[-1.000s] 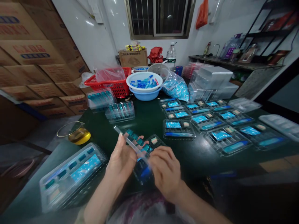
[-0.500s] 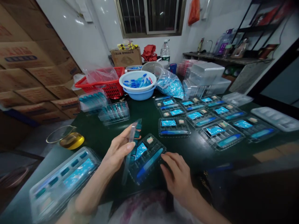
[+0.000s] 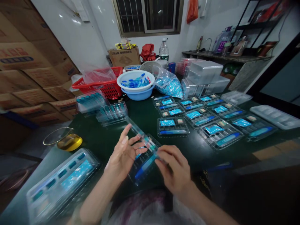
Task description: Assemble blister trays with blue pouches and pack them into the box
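My right hand [image 3: 174, 167] pinches the near end of a thin clear plastic case [image 3: 136, 126] with teal pieces in it, blurred by motion. The case slants up and away to the left. Beside it my left hand [image 3: 123, 157] is open, palm up and fingers spread; its fingertips are close to the case, and I cannot tell whether they touch. Beneath the case lies a clear compartment tray [image 3: 140, 161], partly covered, with a blue pen [image 3: 145, 166] and a blue packet [image 3: 140, 152] in it.
Several filled trays [image 3: 173, 127] stand at the right. A closed filled case [image 3: 63, 184] lies left, near a yellow-liquid container [image 3: 69, 142]. Behind are teal-filled packs [image 3: 112, 112], a red basket [image 3: 112, 91], a basin of pens [image 3: 138, 94] and a bag of packets [image 3: 170, 86].
The clear case has swung from upright in my left hand to a slant towards the right. My left hand has let go and spread its fingers; my right hand has taken the case's near end.
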Tool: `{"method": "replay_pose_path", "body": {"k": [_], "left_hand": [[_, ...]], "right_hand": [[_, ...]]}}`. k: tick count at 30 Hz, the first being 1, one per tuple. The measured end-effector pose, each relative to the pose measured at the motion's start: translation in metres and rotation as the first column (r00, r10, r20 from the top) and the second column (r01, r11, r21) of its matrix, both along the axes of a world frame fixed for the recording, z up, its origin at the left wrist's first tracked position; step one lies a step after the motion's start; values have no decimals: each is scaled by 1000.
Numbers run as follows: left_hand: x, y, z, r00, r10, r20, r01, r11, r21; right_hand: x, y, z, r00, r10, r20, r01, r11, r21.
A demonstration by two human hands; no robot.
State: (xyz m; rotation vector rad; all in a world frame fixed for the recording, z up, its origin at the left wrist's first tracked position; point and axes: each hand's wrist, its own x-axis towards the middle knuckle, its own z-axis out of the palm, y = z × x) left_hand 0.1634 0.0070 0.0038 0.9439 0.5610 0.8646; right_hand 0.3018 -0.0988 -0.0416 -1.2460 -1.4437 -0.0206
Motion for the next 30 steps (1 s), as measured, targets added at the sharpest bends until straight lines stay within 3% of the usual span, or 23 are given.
{"method": "replay_pose_path", "body": {"k": [2, 5, 8, 13, 17, 21, 26, 28, 30], "left_hand": [[-14, 1, 0, 983, 89, -159, -82, 995, 53], [-39, -2, 0, 887, 208, -413, -168, 977, 132], [-57, -15, -6, 811, 230, -538, -198, 973, 118], [-64, -51, -29, 798, 116, -592, -194, 978, -69], [-61, -63, -43, 788, 73, -612, -168, 981, -99], [-62, -54, -48, 744, 66, -665, -85, 996, 4], [-73, -51, -48, 601, 44, -798, 136, 978, 156], [-75, -49, -44, 555, 179, -812, 148, 940, 309], [-71, -44, -38, 504, 397, -767, 145, 836, 529]], "right_hand": [[9, 6, 9, 991, -1, -133, -5, 999, -42], [23, 24, 18, 949, 23, -315, -59, 992, -108], [33, 51, 16, 914, 97, -393, -188, 961, -202], [40, 84, -5, 935, 178, -307, -294, 874, -388], [37, 88, -16, 986, 136, -100, -168, 816, -553], [28, 86, -16, 993, 17, 119, 53, 829, -557], [23, 85, -19, 948, -24, 318, 202, 818, -539], [23, 85, -22, 938, -23, 345, 213, 824, -524], [23, 85, -24, 942, -12, 335, 192, 838, -510]]}}
